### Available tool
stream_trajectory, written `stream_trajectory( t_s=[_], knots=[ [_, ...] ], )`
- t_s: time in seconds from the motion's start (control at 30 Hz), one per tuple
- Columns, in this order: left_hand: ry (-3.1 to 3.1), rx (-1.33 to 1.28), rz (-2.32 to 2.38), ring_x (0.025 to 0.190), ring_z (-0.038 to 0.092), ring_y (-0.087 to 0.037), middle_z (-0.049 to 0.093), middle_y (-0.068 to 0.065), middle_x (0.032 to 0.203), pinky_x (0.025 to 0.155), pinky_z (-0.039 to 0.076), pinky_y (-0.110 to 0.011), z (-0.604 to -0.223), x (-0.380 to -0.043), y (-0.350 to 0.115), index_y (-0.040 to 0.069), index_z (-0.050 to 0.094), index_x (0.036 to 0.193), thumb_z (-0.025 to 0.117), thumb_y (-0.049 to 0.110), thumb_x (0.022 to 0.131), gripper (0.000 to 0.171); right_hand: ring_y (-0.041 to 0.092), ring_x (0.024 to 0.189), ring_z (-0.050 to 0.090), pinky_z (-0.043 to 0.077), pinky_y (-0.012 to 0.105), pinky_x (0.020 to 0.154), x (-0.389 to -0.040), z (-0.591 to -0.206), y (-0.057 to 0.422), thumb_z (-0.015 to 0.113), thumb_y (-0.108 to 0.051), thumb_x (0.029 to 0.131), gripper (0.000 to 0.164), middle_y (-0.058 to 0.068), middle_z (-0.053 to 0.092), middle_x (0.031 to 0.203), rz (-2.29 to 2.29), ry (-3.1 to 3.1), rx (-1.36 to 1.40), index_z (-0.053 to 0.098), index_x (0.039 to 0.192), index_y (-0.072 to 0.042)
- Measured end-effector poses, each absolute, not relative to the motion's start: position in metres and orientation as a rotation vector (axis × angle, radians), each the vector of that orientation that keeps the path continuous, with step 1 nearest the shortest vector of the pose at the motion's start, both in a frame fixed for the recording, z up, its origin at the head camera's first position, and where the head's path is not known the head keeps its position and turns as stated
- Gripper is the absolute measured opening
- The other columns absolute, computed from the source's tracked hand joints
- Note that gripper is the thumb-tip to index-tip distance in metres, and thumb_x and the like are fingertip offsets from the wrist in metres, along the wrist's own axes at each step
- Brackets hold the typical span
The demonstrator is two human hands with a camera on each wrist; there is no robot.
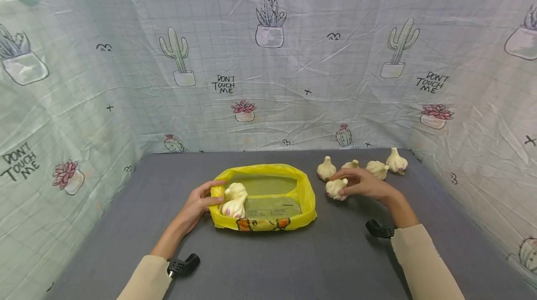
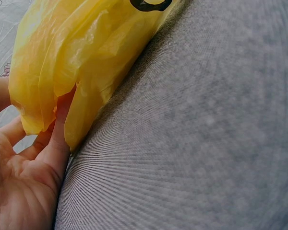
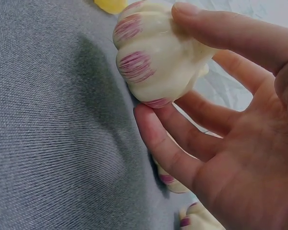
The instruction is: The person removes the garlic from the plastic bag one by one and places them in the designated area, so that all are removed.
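A yellow plastic bag (image 1: 308,197) lies on the table with its mouth spread wide. Inside, at its left end, two garlic bulbs (image 1: 235,201) rest against each other. The left hand (image 1: 200,203) grips the rolled left edge of the bag, thumb on the near side; in the left wrist view its fingers (image 2: 62,115) reach into the yellow folds. To the right of the bag, the right hand (image 1: 369,184) pinches a white garlic bulb with purple streaks (image 3: 149,57) between thumb and fingers. The right wrist view shows a shadow on the cloth beside this bulb.
Behind the right hand stand several more garlic bulbs (image 1: 396,160), one of them partly hidden by that hand. A dark grey cloth (image 1: 268,267) covers the table. Printed fabric walls (image 1: 293,67) rise at the back and both sides.
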State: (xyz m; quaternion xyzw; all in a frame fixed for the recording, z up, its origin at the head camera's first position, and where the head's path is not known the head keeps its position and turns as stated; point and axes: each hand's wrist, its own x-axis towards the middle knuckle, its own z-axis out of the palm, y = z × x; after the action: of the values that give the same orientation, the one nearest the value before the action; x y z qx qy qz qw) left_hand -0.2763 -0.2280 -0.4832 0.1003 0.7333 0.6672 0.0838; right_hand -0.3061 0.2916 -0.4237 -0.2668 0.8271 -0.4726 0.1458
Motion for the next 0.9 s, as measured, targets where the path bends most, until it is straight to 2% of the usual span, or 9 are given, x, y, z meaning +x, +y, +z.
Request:
stream_trajectory(
  t_s=[0.2,0.47,0.67,0.9],
  knots=[
    [2.192,0.303,1.993,0.102,0.064,-0.015,0.048,-0.025,0.145,0.079,0.061,-0.032,-0.483,-0.276,-0.228,0.003,0.049,0.150,0.069,0.011,0.096,0.059,0.013,0.117,0.062,0.052,0.027,0.097,-0.306,-0.427,0.291,0.078,-0.016,0.091,0.043,0.017,0.064,0.137,-1.365,2.404,-0.748,0.068,0.132,-0.005],
    [2.195,0.285,1.978,0.105,0.062,-0.015,0.043,-0.026,0.154,0.080,0.060,-0.031,-0.483,-0.276,-0.228,0.004,0.048,0.151,0.070,0.012,0.095,0.060,0.009,0.110,0.064,0.056,0.027,0.091,-0.309,-0.435,0.292,0.077,-0.012,0.092,0.044,0.024,0.061,0.137,-1.349,2.371,-0.794,0.065,0.133,-0.002],
    [2.192,0.295,1.983,0.105,0.062,-0.015,0.043,-0.026,0.153,0.081,0.060,-0.031,-0.483,-0.276,-0.228,0.004,0.049,0.151,0.070,0.012,0.095,0.060,0.008,0.105,0.066,0.058,0.028,0.087,-0.310,-0.439,0.293,0.076,-0.010,0.092,0.044,0.026,0.062,0.133,-1.357,2.356,-0.845,0.064,0.133,0.003],
    [2.184,0.296,1.989,0.102,0.064,-0.015,0.044,-0.027,0.151,0.078,0.061,-0.032,-0.483,-0.276,-0.228,0.004,0.048,0.151,0.070,0.011,0.095,0.060,0.006,0.109,0.062,0.056,0.027,0.087,-0.311,-0.440,0.292,0.076,-0.011,0.093,0.051,0.027,0.061,0.136,-1.321,2.381,-0.862,0.059,0.137,0.009]
  ],
)
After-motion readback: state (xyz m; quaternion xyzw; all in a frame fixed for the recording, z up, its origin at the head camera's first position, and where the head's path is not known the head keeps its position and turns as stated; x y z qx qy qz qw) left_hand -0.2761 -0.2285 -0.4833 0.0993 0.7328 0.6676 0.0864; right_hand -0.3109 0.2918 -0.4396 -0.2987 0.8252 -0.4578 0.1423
